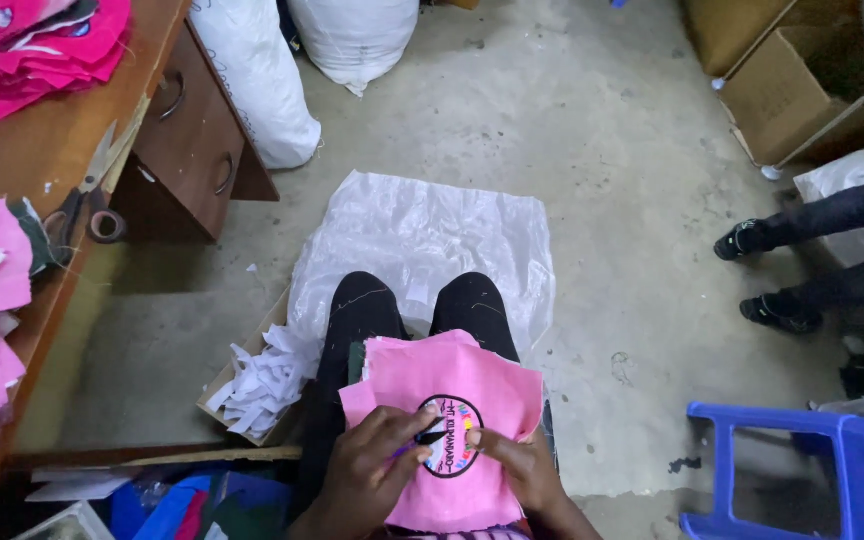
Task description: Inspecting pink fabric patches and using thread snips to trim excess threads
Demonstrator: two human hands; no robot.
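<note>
Seated person, stack of pink fabric squares [457, 400] lying on the lap, near centre, top piece bearing a round embroidered badge [450, 448]. Left hand [372, 470] has its grip closed on a thin dark pointed tool [424, 440] set at the badge's edge; right hand [517, 465] presses flat on the cloth beside the badge, fingers spread, holding nothing. Cloth looks light, soft and floppy, likely to slide between layers, so best pinned flat near the badge or pinched at an edge; scissors [87, 200] lie on the desk [42, 160], far left.

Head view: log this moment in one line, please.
left hand: holds small tool on round badge | right hand: steadies pink fabric | lap
</note>
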